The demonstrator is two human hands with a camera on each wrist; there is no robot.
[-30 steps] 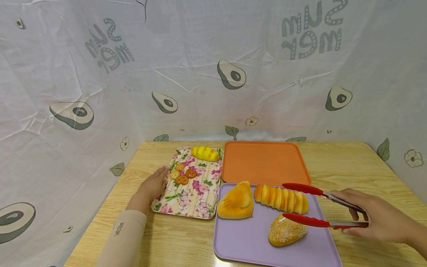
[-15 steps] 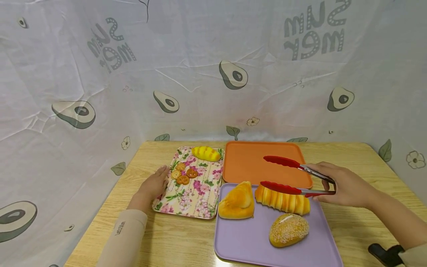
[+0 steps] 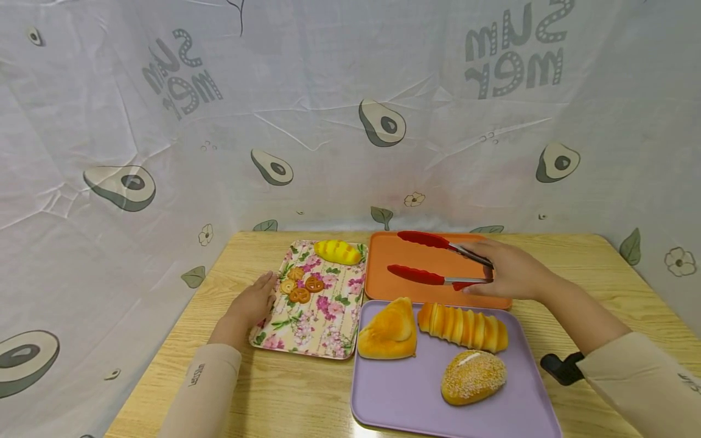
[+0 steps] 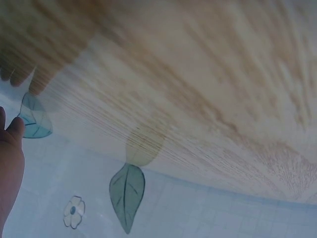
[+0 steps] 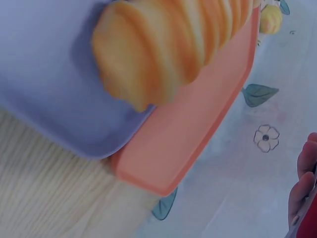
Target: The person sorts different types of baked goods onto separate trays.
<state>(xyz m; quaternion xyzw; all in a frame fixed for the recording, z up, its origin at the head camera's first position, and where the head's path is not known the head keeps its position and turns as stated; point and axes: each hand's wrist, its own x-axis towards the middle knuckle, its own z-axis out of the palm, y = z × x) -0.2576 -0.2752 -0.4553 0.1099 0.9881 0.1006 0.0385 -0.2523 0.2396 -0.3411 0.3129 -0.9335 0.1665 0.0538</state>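
Observation:
My right hand (image 3: pixel 501 267) grips a pair of red-tipped metal tongs (image 3: pixel 418 275), their arms spread with nothing between them, above the orange tray (image 3: pixel 378 286). In the right wrist view only some fingers (image 5: pixel 302 193) and a bit of the tongs show at the right edge. My left hand (image 3: pixel 253 304) rests at the left edge of the floral tray (image 3: pixel 301 328), fingers extended; the left wrist view catches part of it (image 4: pixel 10 163). On the floral tray lie a yellow bread roll (image 3: pixel 337 252) and several small cookies and pretzels (image 3: pixel 299 295).
The lilac tray (image 3: pixel 394 401) in front carries a triangular bun (image 3: pixel 389 331), a ridged spiral roll (image 3: pixel 462 327) and a seeded bun (image 3: pixel 473 377). All trays sit on a wooden table (image 3: pixel 296 395). A printed cloth (image 3: pixel 328 134) hangs behind and at the sides.
My right hand has carried the spread tongs leftward and away from me, from over the lilac tray to over the orange tray. My left hand stays at the floral tray.

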